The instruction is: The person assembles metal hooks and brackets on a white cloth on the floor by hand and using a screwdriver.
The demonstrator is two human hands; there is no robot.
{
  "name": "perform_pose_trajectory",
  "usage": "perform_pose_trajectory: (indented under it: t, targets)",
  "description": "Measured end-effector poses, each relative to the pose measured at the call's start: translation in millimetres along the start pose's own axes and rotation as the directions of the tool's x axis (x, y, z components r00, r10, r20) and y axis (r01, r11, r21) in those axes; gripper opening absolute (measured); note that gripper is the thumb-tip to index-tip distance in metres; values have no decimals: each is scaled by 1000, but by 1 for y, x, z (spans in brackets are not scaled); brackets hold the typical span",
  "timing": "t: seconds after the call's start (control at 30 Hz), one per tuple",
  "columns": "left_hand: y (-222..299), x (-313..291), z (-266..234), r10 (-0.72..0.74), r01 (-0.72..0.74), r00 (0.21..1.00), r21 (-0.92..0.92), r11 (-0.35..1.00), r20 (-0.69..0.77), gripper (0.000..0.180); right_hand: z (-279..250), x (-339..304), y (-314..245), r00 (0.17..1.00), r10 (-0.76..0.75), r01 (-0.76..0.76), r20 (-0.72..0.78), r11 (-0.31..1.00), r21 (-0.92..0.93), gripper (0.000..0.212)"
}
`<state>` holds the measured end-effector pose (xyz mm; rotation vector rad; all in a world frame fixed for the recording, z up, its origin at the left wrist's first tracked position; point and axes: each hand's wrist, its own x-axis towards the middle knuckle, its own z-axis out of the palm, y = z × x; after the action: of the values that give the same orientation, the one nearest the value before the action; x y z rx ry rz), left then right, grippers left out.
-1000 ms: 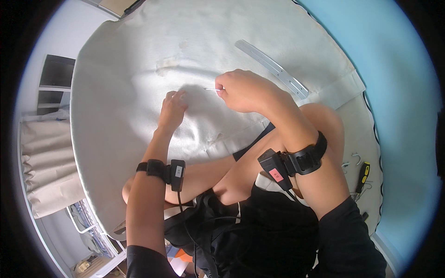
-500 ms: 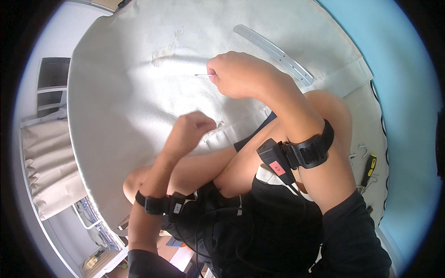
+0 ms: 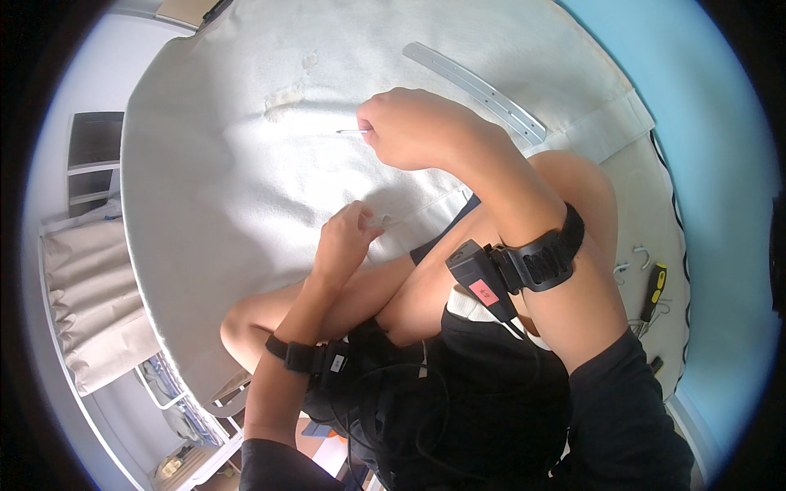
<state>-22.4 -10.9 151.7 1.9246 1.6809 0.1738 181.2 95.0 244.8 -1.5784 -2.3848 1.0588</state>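
My right hand is closed around a thin pointed metal rod, whose tip sticks out to the left. The rest of the rod is hidden inside the fist, so its kind does not show. Lower and to the left, my left hand hovers over the pale cloth, thumb and fingers apart with nothing visible between them. Beyond my right forearm, a flat grey metal strip with small holes lies slantwise on the white cloth surface.
Several metal hooks and a yellow-and-black handled tool lie by my right leg. A light blue wall rises on the right. My crossed legs take up the near side. At left hangs a beige curtain.
My left hand has turned and its thumb and fingers have parted. My right hand has shifted very slightly left, still gripping the rod.
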Motion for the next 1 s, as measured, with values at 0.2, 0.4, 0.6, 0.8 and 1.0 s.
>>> perform_pose_trajectory:
  t: [0.2, 0.4, 0.6, 0.8, 1.0]
  targets:
    - [-11, 4, 2, 211, -208, 977, 144, 967, -7, 14, 2, 2, 0, 999, -33, 33, -28, 999, 18, 20]
    - [-11, 4, 10, 357, -362, 926, 566, 740, 125, 9, 5, 2, 1, 997, -46, 48, -58, 998, 27, 20]
    - [-8, 7, 10, 367, -348, 927, 530, 774, 74, 9, -2, -4, -1, 999, -40, 41, -29, 998, 43, 18]
    - [-8, 4, 1, 178, -163, 982, 200, 966, -62, 29, -3, -3, -3, 1000, -22, 22, -1, 998, 54, 18]
    - [-4, 1, -21, -15, 17, 991, -14, 1000, 135, 32, 0, -2, 0, 1000, -24, 25, -17, 998, 52, 18]
